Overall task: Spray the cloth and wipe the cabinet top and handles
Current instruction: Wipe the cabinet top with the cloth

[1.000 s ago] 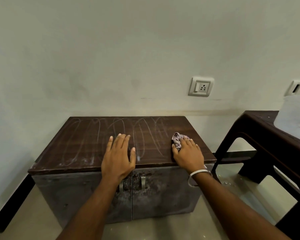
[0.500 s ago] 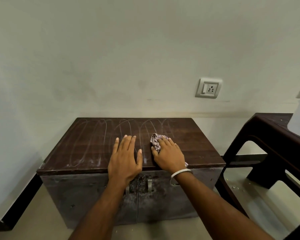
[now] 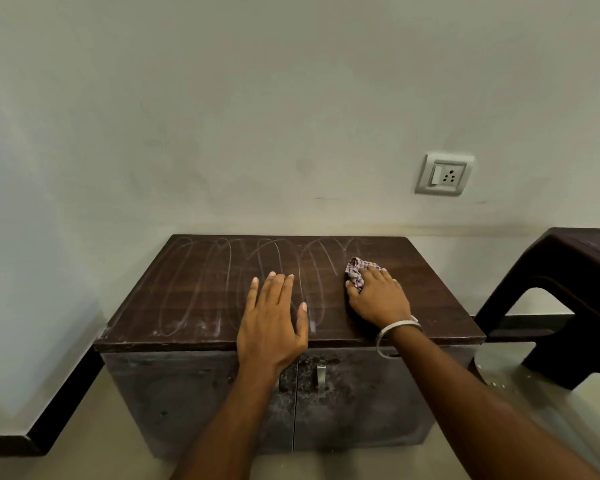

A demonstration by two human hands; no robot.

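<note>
A low cabinet with a dark brown top (image 3: 187, 299) stands against the wall; looping pale streaks cover its left and middle. My right hand (image 3: 378, 296) presses a small checked cloth (image 3: 355, 271) flat on the top, right of centre, most of the cloth hidden under the fingers. My left hand (image 3: 271, 323) lies flat and open on the top near the front edge. Below it, one metal door handle (image 3: 321, 375) shows on the right door; the other is hidden behind my left wrist. No spray bottle is in view.
A dark plastic table (image 3: 568, 282) stands close to the cabinet's right side. A wall socket (image 3: 444, 174) is above and to the right. A black skirting (image 3: 49, 417) runs along the floor at the left.
My right hand slid the cloth left toward the left hand, then back to the right. The left hand stayed flat in place. The camera view shifted slightly.
</note>
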